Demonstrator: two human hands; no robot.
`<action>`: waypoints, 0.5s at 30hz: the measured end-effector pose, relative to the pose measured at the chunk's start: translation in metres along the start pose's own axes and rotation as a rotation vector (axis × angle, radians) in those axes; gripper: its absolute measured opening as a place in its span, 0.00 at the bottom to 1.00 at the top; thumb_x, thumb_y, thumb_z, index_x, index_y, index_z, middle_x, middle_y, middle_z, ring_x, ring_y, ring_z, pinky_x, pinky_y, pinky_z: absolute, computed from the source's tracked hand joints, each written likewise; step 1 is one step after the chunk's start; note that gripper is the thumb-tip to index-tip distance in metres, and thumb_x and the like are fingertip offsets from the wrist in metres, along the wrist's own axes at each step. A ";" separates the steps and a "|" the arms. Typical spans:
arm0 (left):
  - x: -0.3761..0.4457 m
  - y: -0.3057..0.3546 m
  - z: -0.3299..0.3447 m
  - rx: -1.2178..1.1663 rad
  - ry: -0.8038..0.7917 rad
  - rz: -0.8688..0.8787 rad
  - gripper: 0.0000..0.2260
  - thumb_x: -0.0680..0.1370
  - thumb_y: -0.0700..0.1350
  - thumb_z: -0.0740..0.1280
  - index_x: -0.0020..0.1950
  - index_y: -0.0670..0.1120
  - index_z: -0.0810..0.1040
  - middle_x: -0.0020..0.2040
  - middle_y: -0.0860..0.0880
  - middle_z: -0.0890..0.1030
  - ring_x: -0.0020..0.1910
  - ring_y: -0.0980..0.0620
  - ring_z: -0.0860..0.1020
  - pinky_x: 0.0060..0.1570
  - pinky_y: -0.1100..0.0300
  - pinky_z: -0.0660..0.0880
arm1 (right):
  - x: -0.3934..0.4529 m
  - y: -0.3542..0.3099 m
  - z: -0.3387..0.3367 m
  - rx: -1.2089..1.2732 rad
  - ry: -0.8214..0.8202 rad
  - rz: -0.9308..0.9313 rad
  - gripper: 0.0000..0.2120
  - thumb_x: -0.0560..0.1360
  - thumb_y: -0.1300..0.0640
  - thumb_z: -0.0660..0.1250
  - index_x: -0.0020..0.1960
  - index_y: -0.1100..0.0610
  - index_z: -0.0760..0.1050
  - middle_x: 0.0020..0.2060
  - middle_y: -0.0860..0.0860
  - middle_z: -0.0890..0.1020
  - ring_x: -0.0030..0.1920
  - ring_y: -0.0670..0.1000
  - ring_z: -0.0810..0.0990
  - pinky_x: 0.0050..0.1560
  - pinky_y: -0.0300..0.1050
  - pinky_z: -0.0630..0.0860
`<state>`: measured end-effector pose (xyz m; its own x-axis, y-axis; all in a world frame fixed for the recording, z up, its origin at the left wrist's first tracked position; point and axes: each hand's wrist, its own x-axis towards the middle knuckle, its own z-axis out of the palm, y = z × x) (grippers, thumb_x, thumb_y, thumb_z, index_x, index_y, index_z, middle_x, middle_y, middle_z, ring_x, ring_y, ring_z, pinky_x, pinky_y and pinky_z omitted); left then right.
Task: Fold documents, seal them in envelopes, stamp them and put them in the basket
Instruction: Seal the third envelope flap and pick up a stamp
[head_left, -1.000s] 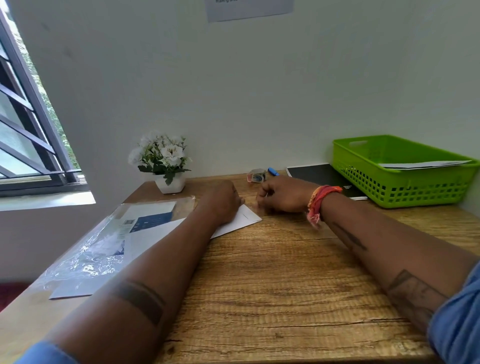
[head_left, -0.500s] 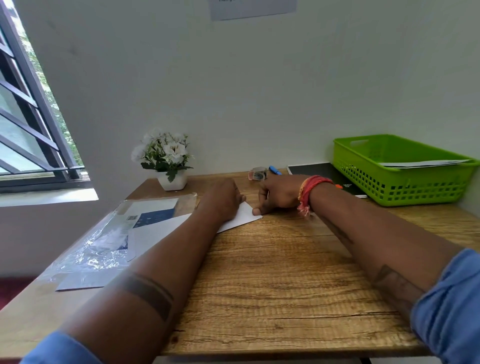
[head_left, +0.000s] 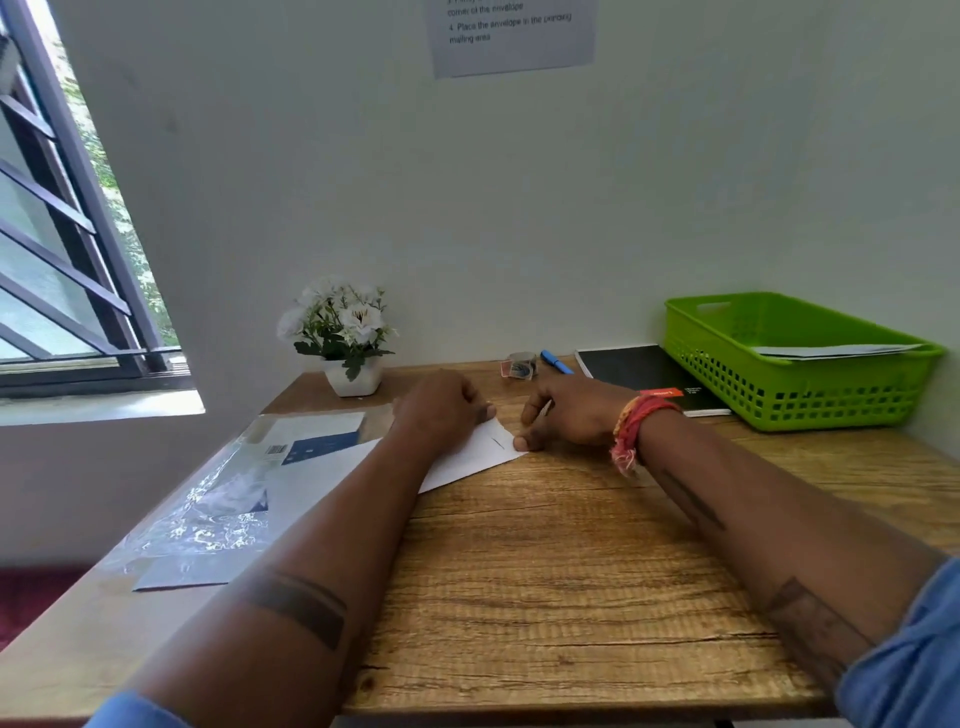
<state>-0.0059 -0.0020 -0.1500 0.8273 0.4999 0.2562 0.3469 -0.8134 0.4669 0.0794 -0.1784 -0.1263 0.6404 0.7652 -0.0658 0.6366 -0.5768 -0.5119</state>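
White paper envelope (head_left: 470, 457) flat on wooden desk (head_left: 545, 571), centre-far, partly under left forearm, near corner poking toward 4 o'clock. Going left to right: window with dark bars (head_left: 62, 249) at 9 o'clock; clear plastic sleeve of white sheets with blue printed panel (head_left: 234, 493) on desk's left side, 8 o'clock of envelope, touching it. White flowers in small white pot (head_left: 348, 338) against wall at 11 o'clock. Left hand (head_left: 441, 410) knuckles-up on envelope's far part, fingers curled down onto paper, pressing; grip underneath hidden. Right hand (head_left: 566, 413) just beside at 3 o'clock, fingers curled, thumb tip pressing envelope's right corner; whether anything pinched inside, cannot tell. Red-orange thread band (head_left: 636, 431) on right wrist. Small roll of stamps (head_left: 519, 365) and blue pen (head_left: 557, 362) behind right hand at 12 o'clock. Black notebook (head_left: 644, 371) next right, touching green plastic perforated basket (head_left: 800, 400) at 2 o'clock, white papers (head_left: 831, 351) lying inside. Printed notice (head_left: 514, 34) on wall, top centre.
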 end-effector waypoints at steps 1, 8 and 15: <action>-0.001 0.003 -0.001 -0.052 0.028 0.022 0.10 0.75 0.57 0.73 0.42 0.51 0.82 0.39 0.55 0.81 0.44 0.53 0.79 0.55 0.48 0.76 | -0.002 0.001 0.003 0.044 0.042 0.002 0.16 0.73 0.42 0.73 0.57 0.48 0.81 0.45 0.38 0.76 0.49 0.43 0.76 0.49 0.41 0.71; -0.026 0.033 -0.012 -0.084 0.579 0.184 0.08 0.77 0.54 0.69 0.55 0.56 0.79 0.50 0.56 0.80 0.55 0.50 0.74 0.58 0.48 0.68 | -0.010 -0.004 0.008 0.584 0.393 -0.054 0.04 0.75 0.54 0.73 0.45 0.54 0.83 0.40 0.46 0.83 0.37 0.45 0.80 0.31 0.33 0.74; -0.047 0.091 -0.025 -0.400 0.573 0.167 0.17 0.80 0.61 0.64 0.45 0.50 0.84 0.41 0.54 0.82 0.42 0.58 0.79 0.41 0.63 0.70 | -0.024 -0.025 0.005 0.444 1.048 -0.435 0.05 0.79 0.53 0.68 0.45 0.52 0.79 0.40 0.45 0.81 0.40 0.44 0.81 0.39 0.41 0.77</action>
<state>-0.0246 -0.0920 -0.0987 0.4548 0.5451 0.7043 -0.0435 -0.7763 0.6289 0.0466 -0.1808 -0.1164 0.5773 0.1504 0.8026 0.8137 -0.0246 -0.5807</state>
